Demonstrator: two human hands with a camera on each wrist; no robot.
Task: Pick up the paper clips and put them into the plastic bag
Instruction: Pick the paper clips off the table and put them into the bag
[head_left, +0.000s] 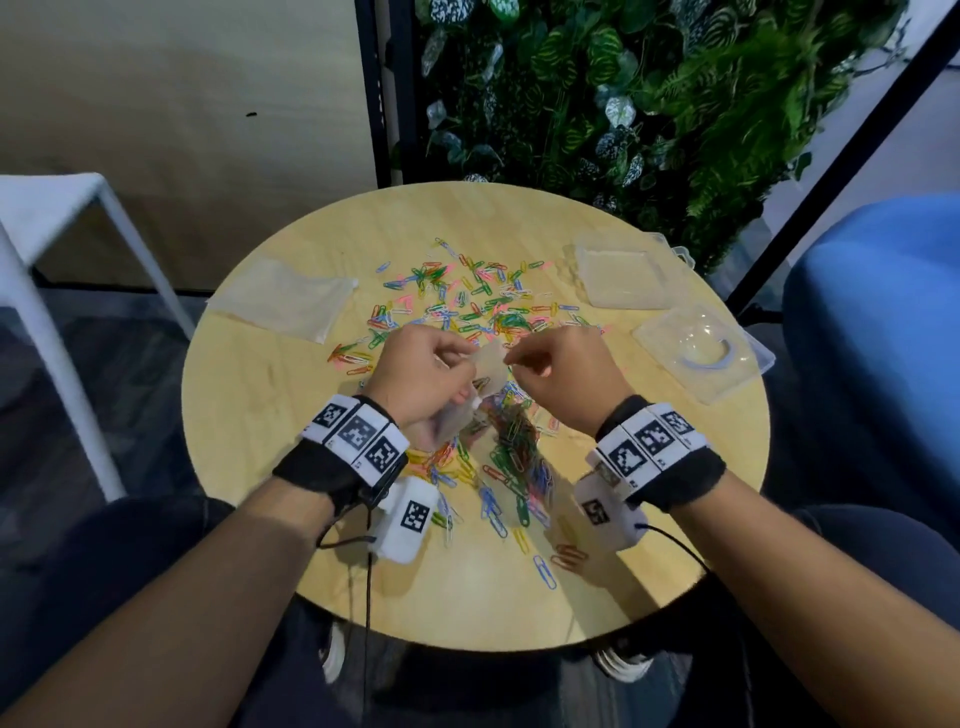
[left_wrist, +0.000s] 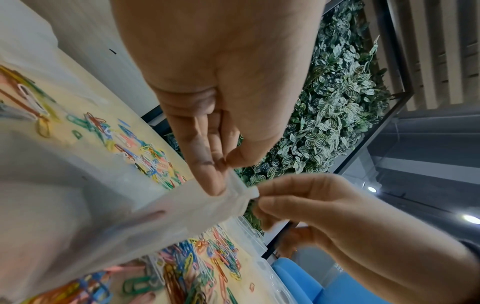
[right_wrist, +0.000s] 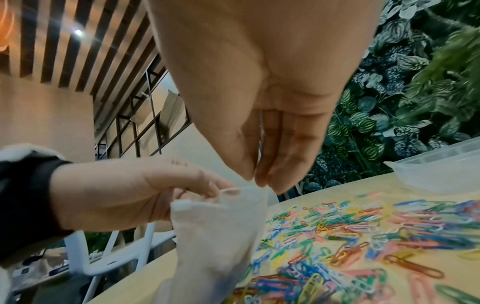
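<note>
Both hands hold a small clear plastic bag (head_left: 485, 371) up above the round wooden table (head_left: 291, 415). My left hand (head_left: 426, 371) pinches one side of the bag's top edge between thumb and fingers. My right hand (head_left: 550, 364) pinches the opposite corner of the bag (left_wrist: 223, 205). In the right wrist view the bag (right_wrist: 221, 230) hangs down from both pinches. Several coloured paper clips (head_left: 467, 296) lie scattered across the table's middle, and a denser pile of clips (head_left: 509, 457) sits under and between my wrists.
A flat stack of clear bags (head_left: 285, 299) lies at the table's left. Two clear plastic boxes (head_left: 623, 275) (head_left: 701, 353) sit at the right. A white stool (head_left: 62, 249) stands left, a blue chair (head_left: 878, 338) right, a plant wall (head_left: 649, 104) behind.
</note>
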